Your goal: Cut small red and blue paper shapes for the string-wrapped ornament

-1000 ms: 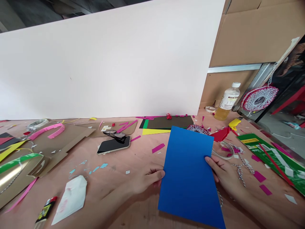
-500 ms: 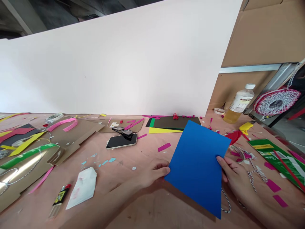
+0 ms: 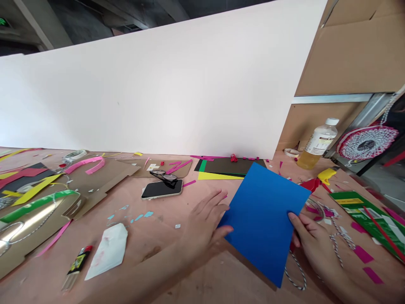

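L hand (image 3: 205,223) is hovering open, fingers spread, thumb just by the lower-left edge of blue card sheet (image 3: 262,223). Sheet is lying tilted betw. hands, long axis running roughly away from person. R hand (image 3: 311,240), nearer, is gripping right edge, above red-and-white twine (image 3: 295,272).
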Action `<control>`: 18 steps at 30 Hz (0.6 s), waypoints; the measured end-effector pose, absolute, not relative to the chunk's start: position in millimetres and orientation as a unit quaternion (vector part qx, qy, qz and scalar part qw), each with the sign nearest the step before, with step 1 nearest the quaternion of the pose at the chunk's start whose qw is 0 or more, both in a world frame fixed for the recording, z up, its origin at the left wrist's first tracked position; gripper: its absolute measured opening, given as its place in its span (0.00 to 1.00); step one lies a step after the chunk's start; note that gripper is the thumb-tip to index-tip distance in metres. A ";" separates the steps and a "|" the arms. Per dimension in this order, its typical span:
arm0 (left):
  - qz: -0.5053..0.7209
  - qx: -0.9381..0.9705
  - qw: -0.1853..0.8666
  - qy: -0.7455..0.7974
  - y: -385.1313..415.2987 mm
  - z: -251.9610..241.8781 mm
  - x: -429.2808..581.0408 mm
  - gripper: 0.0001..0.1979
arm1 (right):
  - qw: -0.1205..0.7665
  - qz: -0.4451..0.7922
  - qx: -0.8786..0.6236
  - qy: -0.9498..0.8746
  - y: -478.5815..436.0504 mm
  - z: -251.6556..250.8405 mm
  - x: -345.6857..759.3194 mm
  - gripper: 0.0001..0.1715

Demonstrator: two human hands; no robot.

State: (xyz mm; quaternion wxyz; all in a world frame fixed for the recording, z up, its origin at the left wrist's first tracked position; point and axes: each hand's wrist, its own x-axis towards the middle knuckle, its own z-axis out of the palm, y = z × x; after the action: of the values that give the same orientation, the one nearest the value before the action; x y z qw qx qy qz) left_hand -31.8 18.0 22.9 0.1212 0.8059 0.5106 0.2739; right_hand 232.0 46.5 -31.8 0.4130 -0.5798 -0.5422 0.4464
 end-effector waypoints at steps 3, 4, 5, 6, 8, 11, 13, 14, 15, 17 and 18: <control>0.204 0.889 -0.069 0.404 21.3 24.7 0.4 0.39 | 0.423 0.461 -0.566 -0.537 43.8 -27.7 222.7 0.25; 0.188 0.904 -0.096 0.371 24.7 22.5 14.0 0.39 | 0.429 0.464 -0.558 -0.537 43.3 -26.2 220.5 0.24; 0.189 0.909 -0.118 0.352 29.1 19.0 27.5 0.38 | 0.435 0.465 -0.552 -0.538 43.3 -24.9 219.3 0.24; 0.191 0.911 -0.131 0.342 34.1 14.7 39.8 0.39 | 0.440 0.462 -0.547 -0.542 43.9 -23.9 219.0 0.24; 0.195 0.912 -0.137 0.334 44.5 6.1 58.0 0.41 | 0.444 0.451 -0.542 -0.552 46.7 -22.7 221.1 0.24; 0.193 0.914 -0.118 0.336 56.2 -0.8 66.6 0.42 | 0.445 0.435 -0.541 -0.566 53.4 -22.7 227.2 0.25; 0.185 0.917 -0.101 0.339 59.8 -0.3 64.4 0.43 | 0.449 0.427 -0.538 -0.572 57.4 -23.7 230.5 0.25; 0.180 0.918 -0.093 0.340 60.9 0.6 62.4 0.43 | 0.451 0.424 -0.537 -0.574 58.8 -24.5 231.6 0.25; 0.177 0.920 -0.087 0.340 62.0 1.6 60.4 0.42 | 0.452 0.422 -0.536 -0.575 59.8 -25.5 232.4 0.25; 0.173 0.920 -0.076 0.342 65.6 2.4 56.1 0.41 | 0.452 0.419 -0.536 -0.577 61.1 -27.4 233.6 0.24; 0.173 0.920 -0.068 0.346 68.7 2.0 53.7 0.38 | 0.451 0.419 -0.536 -0.578 61.7 -28.2 234.2 0.24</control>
State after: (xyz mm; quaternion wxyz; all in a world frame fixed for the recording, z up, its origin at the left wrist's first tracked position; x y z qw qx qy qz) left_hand 53.7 68.7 2.0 -0.0683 0.9196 0.3464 0.1725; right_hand 234.2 61.7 -28.2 0.4512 -0.5360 -0.5778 0.4187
